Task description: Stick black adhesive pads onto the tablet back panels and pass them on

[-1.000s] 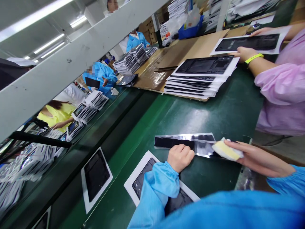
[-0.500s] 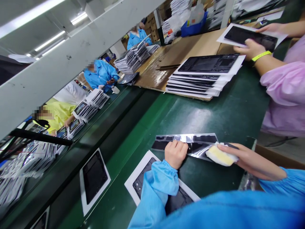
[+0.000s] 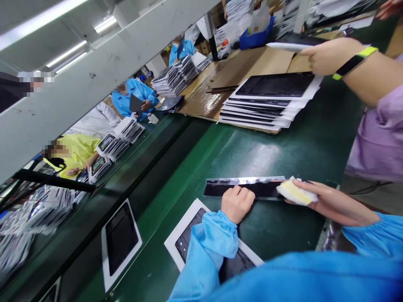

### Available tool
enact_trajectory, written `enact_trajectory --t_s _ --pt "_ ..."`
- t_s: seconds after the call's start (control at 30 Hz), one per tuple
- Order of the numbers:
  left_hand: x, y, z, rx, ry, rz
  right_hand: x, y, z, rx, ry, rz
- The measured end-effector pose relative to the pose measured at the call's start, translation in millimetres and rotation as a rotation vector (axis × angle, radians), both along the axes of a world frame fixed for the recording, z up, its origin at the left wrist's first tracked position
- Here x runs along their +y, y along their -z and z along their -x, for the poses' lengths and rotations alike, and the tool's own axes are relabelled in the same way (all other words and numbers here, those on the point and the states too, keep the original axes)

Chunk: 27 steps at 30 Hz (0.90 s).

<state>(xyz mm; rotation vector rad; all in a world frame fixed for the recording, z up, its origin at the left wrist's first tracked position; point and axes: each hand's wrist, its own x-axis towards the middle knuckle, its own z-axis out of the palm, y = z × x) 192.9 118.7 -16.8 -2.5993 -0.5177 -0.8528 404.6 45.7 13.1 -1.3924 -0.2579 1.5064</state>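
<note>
Leftmost, a black panel on white backing [image 3: 121, 238] rides the green belt [image 3: 176, 167]. Next, left hand [image 3: 237, 204], curled in a fist, presses down on the glossy black strip [image 3: 245, 187] lying flat on the belt. Right hand [image 3: 330, 202] pinches a yellow-white sponge [image 3: 296, 193] on the strip's right end. Behind, a stack of panels [image 3: 264, 107]; a co-worker's hand [image 3: 327, 54] lifts one.

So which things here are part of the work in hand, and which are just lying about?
In hand:
left hand pressing the black strip
right hand holding the yellow sponge

Lying about:
panel on white sheet
panel stack
cardboard
blue bin
</note>
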Motion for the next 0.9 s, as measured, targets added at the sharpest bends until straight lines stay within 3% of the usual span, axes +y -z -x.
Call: enact_trajectory --t_s 0.23,0.63,0.9 --pt "1 7.4 0 0.110 0.097 0.027 -2 5.2 -5 -0.075 0.026 0.032" --pt "3 9.7 5 0.269 0.137 0.160 -1 -0.3 -8 -0.209 -0.055 0.074" --pt "4 -0.9 -1 0.311 0.077 0.502 0 -6.5 -9 -0.289 -0.149 0.079"
